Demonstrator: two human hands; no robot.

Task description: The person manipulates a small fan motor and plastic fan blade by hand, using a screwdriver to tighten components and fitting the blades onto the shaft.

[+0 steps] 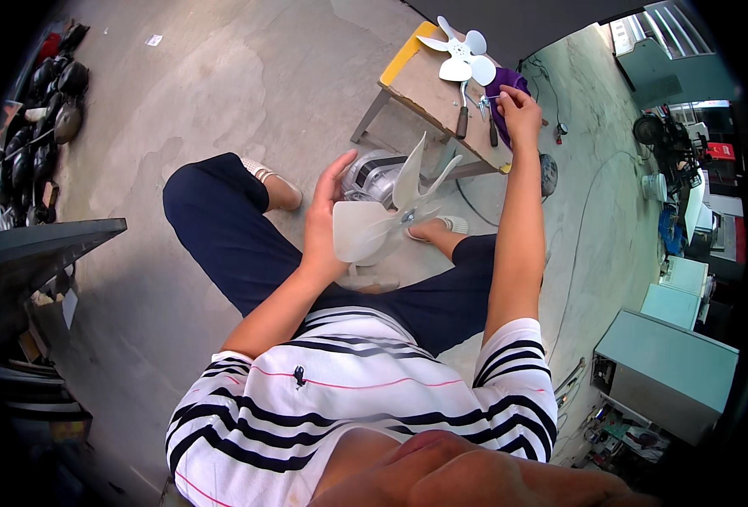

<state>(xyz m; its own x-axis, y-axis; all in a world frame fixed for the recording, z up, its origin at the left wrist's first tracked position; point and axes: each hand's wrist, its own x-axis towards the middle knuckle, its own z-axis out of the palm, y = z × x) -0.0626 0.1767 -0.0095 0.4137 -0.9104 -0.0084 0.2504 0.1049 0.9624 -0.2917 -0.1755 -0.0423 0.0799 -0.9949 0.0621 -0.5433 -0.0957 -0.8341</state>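
Note:
My left hand (323, 194) grips a silver motor (369, 176) low between my knees, with a translucent white fan blade set (357, 228) fitted on its front and hiding part of it. My right hand (517, 110) reaches to the small wooden stool (416, 93), pinching a small, thin metal piece (494, 98) beside a purple cloth (505, 80). A second white five-bladed fan (459, 51) lies on the stool, with dark-handled tools (462, 122) and small silver parts below it.
Black rounded items (48, 135) line the left side near a dark panel edge (53, 237). At right stand pale cabinets (661, 372), a dark machine (669, 144) and stacked clutter. Cables (576, 220) run over the concrete floor.

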